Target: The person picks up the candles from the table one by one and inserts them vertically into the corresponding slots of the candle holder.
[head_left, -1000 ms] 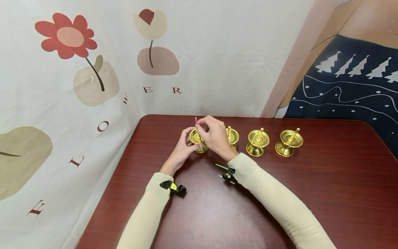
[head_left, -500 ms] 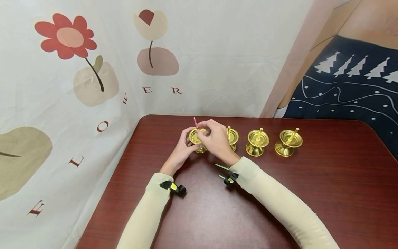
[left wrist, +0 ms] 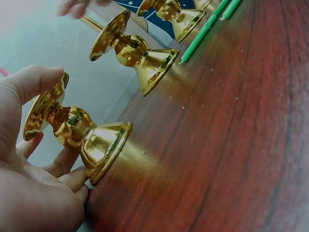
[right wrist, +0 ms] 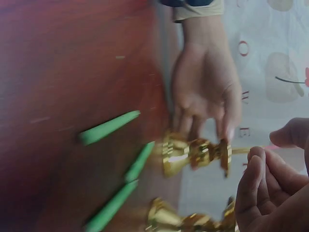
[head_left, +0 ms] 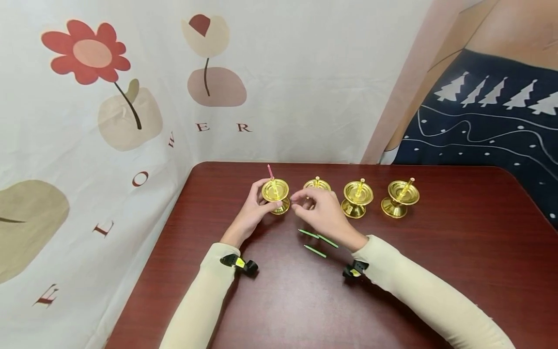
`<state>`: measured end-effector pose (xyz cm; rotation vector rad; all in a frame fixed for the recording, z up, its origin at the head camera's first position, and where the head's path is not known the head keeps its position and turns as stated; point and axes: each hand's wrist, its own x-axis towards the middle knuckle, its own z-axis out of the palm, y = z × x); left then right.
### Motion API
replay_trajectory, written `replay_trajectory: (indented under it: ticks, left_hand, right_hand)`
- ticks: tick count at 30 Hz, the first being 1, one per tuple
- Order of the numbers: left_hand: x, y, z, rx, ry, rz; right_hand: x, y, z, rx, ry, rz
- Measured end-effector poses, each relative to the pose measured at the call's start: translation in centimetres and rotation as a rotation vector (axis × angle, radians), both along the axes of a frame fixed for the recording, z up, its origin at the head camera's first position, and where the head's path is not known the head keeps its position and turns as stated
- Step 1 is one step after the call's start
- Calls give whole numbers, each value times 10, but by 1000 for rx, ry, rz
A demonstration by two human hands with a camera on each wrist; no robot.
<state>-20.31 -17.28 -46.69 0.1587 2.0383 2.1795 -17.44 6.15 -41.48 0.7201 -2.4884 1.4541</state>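
My left hand [head_left: 252,212] grips the leftmost gold candle holder [head_left: 280,207] from its left side, with the thumb at the dish's rim in the left wrist view [left wrist: 46,111]. The holder's base rests on the table. A thin pink candle [head_left: 270,171] stands upright, slightly tilted, in the holder's central tube. Just to the right, my right hand [head_left: 326,212] is off the holder, its fingers loosely bent and holding nothing. It partly hides the second gold holder [head_left: 317,183]. Below it lie three green candles [head_left: 315,251] on the table.
Two more gold candle holders, one in the middle right [head_left: 357,198] and one at the far right [head_left: 400,198], stand in the row. The dark red wooden table [head_left: 279,300] ends at a printed wall cloth [head_left: 305,111] behind. Each wrist wears a small black camera.
My right hand has let go of the pink candle and drawn back to the right and toward me, uncovering the leftmost holder and the green candles. My left hand keeps its grip.
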Motion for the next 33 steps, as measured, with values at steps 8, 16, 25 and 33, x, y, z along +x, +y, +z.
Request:
replay_trajectory:
  ticks: [8, 16, 25, 33]
  left_hand:
    - [6, -4, 4, -102, -26, 1]
    - [27, -7, 6, -314, 31, 34]
    - [52, 8, 15, -604, 154, 40]
    - [45, 36, 10, -502, 277, -81]
  right_hand:
    - [18, 38, -22, 41, -89, 79]
    - [25, 60, -41, 79, -184, 118]
    - [20, 62, -48, 155, -143, 143]
    - [11, 51, -50, 209, -96, 170]
